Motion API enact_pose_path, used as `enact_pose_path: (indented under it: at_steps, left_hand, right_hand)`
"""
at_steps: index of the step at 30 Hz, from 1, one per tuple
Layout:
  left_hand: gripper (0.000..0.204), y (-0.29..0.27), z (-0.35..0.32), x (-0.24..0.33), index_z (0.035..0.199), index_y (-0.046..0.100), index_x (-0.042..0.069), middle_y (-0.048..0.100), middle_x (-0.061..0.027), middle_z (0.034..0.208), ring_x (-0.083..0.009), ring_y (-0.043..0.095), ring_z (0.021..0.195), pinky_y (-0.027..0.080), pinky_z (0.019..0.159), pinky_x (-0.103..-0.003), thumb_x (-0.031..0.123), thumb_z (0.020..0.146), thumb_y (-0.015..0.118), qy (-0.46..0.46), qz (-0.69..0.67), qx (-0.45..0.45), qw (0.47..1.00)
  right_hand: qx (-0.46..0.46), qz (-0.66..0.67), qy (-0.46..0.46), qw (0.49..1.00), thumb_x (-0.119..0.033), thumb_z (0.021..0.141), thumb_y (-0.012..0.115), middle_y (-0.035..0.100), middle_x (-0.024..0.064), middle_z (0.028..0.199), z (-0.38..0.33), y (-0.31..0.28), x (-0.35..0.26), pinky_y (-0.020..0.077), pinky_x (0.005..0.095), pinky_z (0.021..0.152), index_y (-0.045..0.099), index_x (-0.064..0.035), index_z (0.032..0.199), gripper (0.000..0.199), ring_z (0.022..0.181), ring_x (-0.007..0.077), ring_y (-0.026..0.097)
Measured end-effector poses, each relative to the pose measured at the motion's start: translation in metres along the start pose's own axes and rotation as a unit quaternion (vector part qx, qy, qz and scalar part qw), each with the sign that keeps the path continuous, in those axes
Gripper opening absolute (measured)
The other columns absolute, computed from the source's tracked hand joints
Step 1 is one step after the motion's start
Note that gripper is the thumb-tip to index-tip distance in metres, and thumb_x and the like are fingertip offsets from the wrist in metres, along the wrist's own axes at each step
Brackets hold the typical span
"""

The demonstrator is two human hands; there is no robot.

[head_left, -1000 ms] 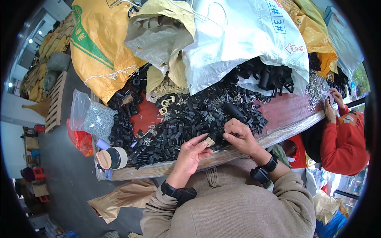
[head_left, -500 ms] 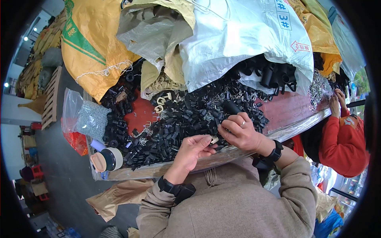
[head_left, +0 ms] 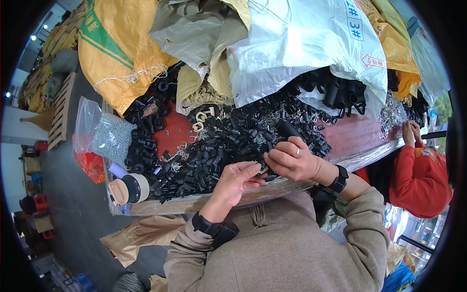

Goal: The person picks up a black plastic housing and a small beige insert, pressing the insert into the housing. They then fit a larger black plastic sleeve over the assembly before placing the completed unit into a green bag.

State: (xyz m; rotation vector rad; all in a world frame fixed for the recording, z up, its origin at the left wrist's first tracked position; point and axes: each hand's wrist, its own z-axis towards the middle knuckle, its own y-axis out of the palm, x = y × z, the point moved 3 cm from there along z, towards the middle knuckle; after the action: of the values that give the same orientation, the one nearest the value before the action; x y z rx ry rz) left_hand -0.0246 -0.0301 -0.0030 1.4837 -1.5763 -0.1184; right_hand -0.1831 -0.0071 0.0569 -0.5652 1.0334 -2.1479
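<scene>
My left hand (head_left: 236, 181) is at the near edge of the heap, its thumb and forefinger closed on a small cream-coloured piece (head_left: 263, 170), mostly covered by the fingers. Right beside it is my right hand (head_left: 295, 159), fingers curled in and tips meeting that piece; what they pinch is hidden. A ring and a black wrist strap show on this arm. Just beyond the right knuckles is a black cylinder (head_left: 290, 129); whether the hand touches it I cannot tell. Small black plastic parts (head_left: 214, 151) and metal clips lie heaped around both hands.
Large woven sacks (head_left: 292, 44) spill black tubes and cream rings (head_left: 199, 121) onto the red tabletop (head_left: 172, 131). At left stand a bag of small grey pieces (head_left: 114, 138) and a lidded cup (head_left: 131, 189). A person in red (head_left: 421, 180) works at the right.
The whole view has shifted slightly, moving the sacks a little rightward in the picture. My hands stay together at the cream piece, which now shows less between the fingers.
</scene>
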Motion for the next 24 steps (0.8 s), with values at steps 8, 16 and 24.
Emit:
enact_pose_path:
  at_steps: [8, 16, 24]
  left_hand:
    - [0.028, 0.008, -0.008, -0.004, 0.102, 0.053, -0.003, 0.060, -0.0147, 0.087, -0.0178, 0.061, 0.070, 0.051, 0.062, -0.024, 0.011, 0.079, 0.057, 0.056, 0.035, -0.025, 0.998]
    - [0.036, 0.019, -0.006, -0.004, 0.110, 0.049, -0.003, 0.058, -0.0090, 0.095, -0.0136, 0.059, 0.077, 0.049, 0.067, -0.023, 0.011, 0.078, 0.058, 0.065, 0.032, -0.037, 0.997]
    - [0.036, 0.018, -0.002, -0.005, 0.112, 0.048, -0.001, 0.058, -0.0093, 0.095, -0.0134, 0.059, 0.078, 0.048, 0.069, -0.023, 0.008, 0.078, 0.058, 0.070, 0.020, -0.003, 0.997]
  right_hand:
    - [-0.006, 0.225, 0.188, 0.956, -0.016, 0.064, 0.065, 0.049, 0.0049, 0.087, -0.010, -0.002, -0.004, 0.0351, 0.0320, 0.068, 0.058, -0.0054, 0.090, 0.029, 0.079, 0.0206, 0.048]
    - [0.044, 0.302, 0.257, 0.917, -0.019, 0.068, 0.065, 0.049, 0.0071, 0.087, -0.018, 0.003, -0.005, 0.0356, 0.0331, 0.072, 0.058, -0.0055, 0.092, 0.028, 0.080, 0.0228, 0.048]
    - [0.106, 0.243, 0.277, 0.924, -0.016, 0.064, 0.068, 0.050, 0.0043, 0.082, -0.023, 0.000, -0.010, 0.0339, 0.0325, 0.068, 0.058, -0.0070, 0.089, 0.028, 0.075, 0.0217, 0.047]
